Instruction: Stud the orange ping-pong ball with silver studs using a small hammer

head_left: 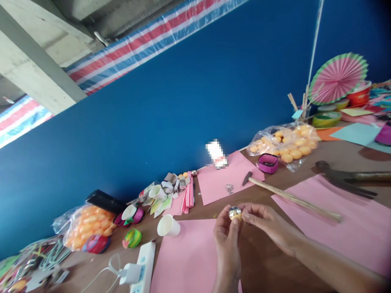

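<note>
Both my hands meet over the brown table (262, 256) and pinch one small round thing, a shiny silver cap on a yellow ball (235, 213). My left hand (226, 240) grips it from below with thumb and fingers. My right hand (265, 224) holds its right side with fingertips closed on it. A pink paper sheet (186, 260) lies under my left wrist.
A thin wooden stick (295, 199), small silver pieces (229, 188) and a pink tape roll (268, 163) lie beyond the hands. Bags of orange balls (287, 145) (87, 228), paper cups (168, 226), a white power strip (143, 266), a hammer (345, 177) and a pink paper fan (337, 77) surround them. A blue wall backs the table.
</note>
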{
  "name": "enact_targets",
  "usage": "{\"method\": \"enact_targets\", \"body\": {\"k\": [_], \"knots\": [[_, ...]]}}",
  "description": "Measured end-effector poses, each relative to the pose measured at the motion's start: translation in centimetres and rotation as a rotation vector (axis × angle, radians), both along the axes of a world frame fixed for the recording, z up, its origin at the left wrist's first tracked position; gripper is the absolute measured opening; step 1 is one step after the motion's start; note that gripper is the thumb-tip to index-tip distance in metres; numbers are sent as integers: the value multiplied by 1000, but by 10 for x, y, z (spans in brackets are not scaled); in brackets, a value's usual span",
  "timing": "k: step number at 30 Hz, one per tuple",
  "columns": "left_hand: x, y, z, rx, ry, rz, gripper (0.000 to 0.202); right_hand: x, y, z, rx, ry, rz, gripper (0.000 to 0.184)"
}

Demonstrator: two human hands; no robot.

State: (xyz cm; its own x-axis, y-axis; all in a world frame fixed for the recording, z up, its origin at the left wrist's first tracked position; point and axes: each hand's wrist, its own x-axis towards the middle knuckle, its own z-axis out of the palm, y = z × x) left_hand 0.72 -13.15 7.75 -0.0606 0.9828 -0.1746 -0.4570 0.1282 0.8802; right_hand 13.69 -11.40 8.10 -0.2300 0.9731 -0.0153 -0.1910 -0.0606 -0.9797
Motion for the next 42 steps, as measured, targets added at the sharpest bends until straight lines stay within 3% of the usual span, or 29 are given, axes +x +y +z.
{"method": "enact_targets", "body": {"k": [22,42], "knots": [[-4,3,-6,90,249,-4,38,0,-1,0,-3,65,40,22],[-2,1,-4,149,341,8,41,-4,-4,1,-39,-16,-124,22]]}}
